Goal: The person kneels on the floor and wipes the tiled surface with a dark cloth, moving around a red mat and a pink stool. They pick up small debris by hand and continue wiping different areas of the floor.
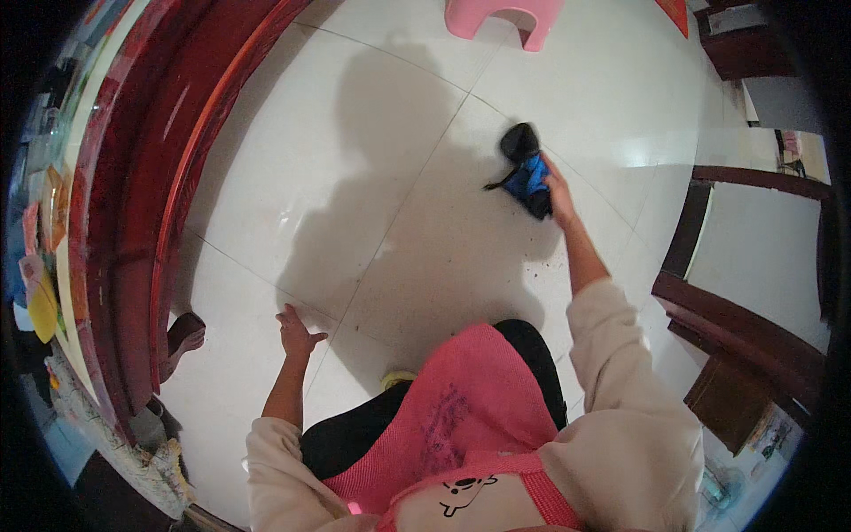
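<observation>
My right hand (560, 193) is stretched forward over the tiled floor and grips a black and blue object (528, 176). It has a rounded black end and a short dark piece jutting to the left. Motion blur hides what exactly it is. Off to the left, my left hand (299, 334) is held out above the floor with thumb and fingers apart, and nothing is in it. Small dark crumbs (542, 266) are scattered on the pale tiles (425, 259) just below the right hand. A pink apron (452, 405) covers my lap.
A long dark red wooden table (143, 199) with assorted items on top curves along the left side, its carved foot (183, 336) on the floor. A pink plastic stool (502, 16) stands at the far end. Dark wooden furniture with light panels (751, 253) lines the right.
</observation>
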The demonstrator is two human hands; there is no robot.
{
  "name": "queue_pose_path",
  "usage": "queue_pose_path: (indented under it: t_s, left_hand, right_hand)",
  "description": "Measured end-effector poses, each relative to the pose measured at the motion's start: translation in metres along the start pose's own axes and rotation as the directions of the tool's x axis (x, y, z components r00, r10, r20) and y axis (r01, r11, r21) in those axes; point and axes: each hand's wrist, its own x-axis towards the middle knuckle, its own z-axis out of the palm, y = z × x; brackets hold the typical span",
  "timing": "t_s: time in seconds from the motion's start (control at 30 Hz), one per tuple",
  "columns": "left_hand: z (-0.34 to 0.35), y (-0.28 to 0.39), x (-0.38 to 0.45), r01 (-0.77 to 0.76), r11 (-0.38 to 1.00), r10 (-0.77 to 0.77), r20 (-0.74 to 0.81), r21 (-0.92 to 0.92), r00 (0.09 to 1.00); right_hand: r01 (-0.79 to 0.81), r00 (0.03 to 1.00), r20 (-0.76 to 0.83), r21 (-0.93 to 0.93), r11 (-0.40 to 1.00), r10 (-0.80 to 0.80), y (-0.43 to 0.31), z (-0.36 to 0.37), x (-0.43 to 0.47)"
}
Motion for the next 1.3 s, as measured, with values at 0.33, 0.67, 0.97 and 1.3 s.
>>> queue_pose_path:
  t_s: [0.33,0.67,0.97,1.3]
  left_hand:
    - [0.002,0.011,-0.008,0.096,0.995,-0.095,-0.075,0.015,0.993]
    - [-0.046,0.065,0.019,-0.041,0.999,0.036,-0.231,-0.016,0.972]
    - [-0.038,0.071,0.031,-0.105,0.990,0.081,-0.224,-0.095,0.971]
    - [-0.051,0.087,0.028,-0.028,0.994,0.013,-0.130,-0.107,0.991]
  right_hand:
    - [0.554,0.833,0.503,-0.753,0.357,-0.231,0.013,0.245,-0.111]
    - [-0.250,0.965,0.101,0.066,0.966,0.243,-0.009,0.177,-0.119]
    - [-0.065,0.717,-0.432,-0.823,0.564,-0.547,0.060,-0.005,0.097]
    - [0.601,0.791,0.293,-0.540,0.589,-0.538,-0.026,0.250,0.115]
